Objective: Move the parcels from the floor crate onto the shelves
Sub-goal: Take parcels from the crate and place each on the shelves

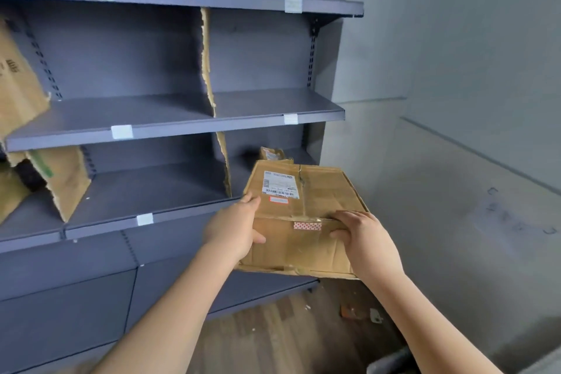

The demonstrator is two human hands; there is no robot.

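Both hands grip a worn cardboard parcel (318, 191), held at the front of the lower-right bay of the grey shelves (170, 112). The left hand (233, 231) curls round its 9 o'clock edge, and the right hand (367, 240) clasps its 4 o'clock corner. A smaller parcel (271, 154) lies on the shelf at its 12 o'clock.

Pale grey wall (455, 39), wooden floor (273, 337).

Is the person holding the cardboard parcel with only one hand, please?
No, the left hand grips the parcel at its left edge while the right hand grips its right side.
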